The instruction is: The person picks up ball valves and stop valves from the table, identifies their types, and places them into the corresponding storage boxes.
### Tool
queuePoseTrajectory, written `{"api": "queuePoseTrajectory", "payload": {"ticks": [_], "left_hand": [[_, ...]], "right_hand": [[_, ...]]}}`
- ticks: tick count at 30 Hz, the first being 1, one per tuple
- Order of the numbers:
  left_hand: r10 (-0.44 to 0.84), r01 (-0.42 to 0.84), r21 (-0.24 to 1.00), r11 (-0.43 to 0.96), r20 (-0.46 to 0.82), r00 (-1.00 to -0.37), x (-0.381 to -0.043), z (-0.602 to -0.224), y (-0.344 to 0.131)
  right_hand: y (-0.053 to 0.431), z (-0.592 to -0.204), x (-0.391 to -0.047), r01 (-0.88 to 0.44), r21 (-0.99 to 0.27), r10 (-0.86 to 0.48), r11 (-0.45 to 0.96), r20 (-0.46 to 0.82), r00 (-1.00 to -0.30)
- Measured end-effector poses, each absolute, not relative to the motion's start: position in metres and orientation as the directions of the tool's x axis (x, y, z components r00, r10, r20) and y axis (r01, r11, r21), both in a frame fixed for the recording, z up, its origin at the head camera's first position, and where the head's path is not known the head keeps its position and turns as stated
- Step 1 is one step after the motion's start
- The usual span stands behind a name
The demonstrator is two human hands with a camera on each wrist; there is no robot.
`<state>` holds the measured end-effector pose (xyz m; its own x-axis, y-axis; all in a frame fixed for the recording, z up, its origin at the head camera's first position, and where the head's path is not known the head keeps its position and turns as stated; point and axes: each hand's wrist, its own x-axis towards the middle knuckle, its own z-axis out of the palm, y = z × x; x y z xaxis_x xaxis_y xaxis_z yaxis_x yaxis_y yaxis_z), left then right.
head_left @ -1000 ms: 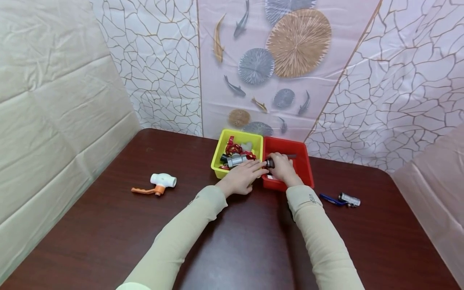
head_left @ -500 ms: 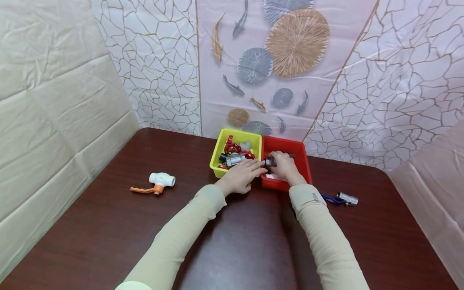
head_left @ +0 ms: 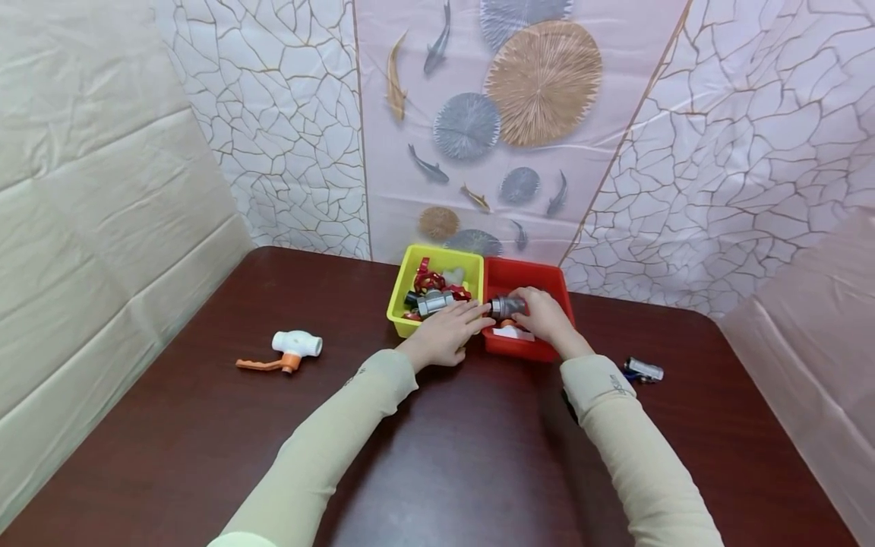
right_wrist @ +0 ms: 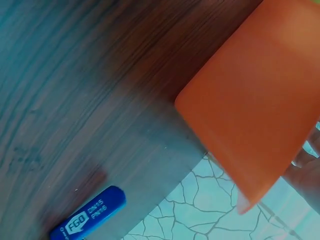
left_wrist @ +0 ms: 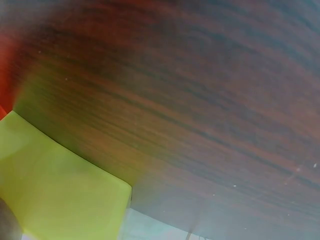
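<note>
In the head view my right hand (head_left: 547,315) reaches over the near side of the red bin (head_left: 522,348) and pinches a grey metal pipe fitting (head_left: 507,306) by its right end. Below the fitting, a white piece with some orange (head_left: 513,331) lies in the bin. My left hand (head_left: 443,334) rests over the near right corner of the yellow bin (head_left: 396,313), fingers stretched toward the red bin. Red-handled valves (head_left: 429,281) and a silver metal fitting (head_left: 434,304) lie inside the yellow bin. A few right-hand fingers (right_wrist: 305,172) show past the red bin in the right wrist view.
On the dark wooden table (head_left: 437,456), a white valve with an orange handle (head_left: 294,346) lies at left. A metal valve with a blue handle (head_left: 642,371) lies right of the red bin, partly behind the right sleeve. Patterned cloth (head_left: 540,99) hangs behind the table.
My right hand has shifted right, drawing the grey fitting along, so more of it and the white piece beneath now show. My left hand stays at the yellow bin. The head view has turned slightly.
</note>
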<state>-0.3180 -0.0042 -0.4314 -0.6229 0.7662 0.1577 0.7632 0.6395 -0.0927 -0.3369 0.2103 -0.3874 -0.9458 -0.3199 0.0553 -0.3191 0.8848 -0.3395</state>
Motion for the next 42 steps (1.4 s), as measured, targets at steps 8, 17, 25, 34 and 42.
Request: {"api": "queuePoseTrajectory", "payload": {"ticks": [8, 17, 25, 34, 42], "left_hand": [[0.767, 0.766, -0.079, 0.638, 0.146, -0.624, -0.317, -0.430, -0.005], [0.773, 0.776, -0.064, 0.628, 0.172, -0.611, -0.317, -0.432, -0.003], [0.770, 0.771, -0.070, 0.633, 0.162, -0.618, -0.315, -0.431, -0.003], [0.777, 0.778, -0.082, 0.623, 0.178, -0.603, -0.316, -0.431, -0.005], [0.775, 0.777, -0.079, 0.625, 0.181, -0.605, -0.317, -0.433, -0.005]], "right_hand": [[0.228, -0.381, -0.326, -0.354, -0.359, -0.341, 0.863, 0.101, -0.935], [0.246, -0.372, -0.312, -0.280, -0.418, -0.251, 0.864, 0.124, -0.960], [0.270, -0.370, -0.300, -0.186, -0.510, -0.120, 0.840, 0.160, -0.980], [0.286, -0.375, -0.291, 0.070, -0.738, 0.048, 0.671, -0.051, -0.998], [0.288, -0.379, -0.288, 0.213, -0.844, 0.066, 0.492, -0.208, -0.976]]}}
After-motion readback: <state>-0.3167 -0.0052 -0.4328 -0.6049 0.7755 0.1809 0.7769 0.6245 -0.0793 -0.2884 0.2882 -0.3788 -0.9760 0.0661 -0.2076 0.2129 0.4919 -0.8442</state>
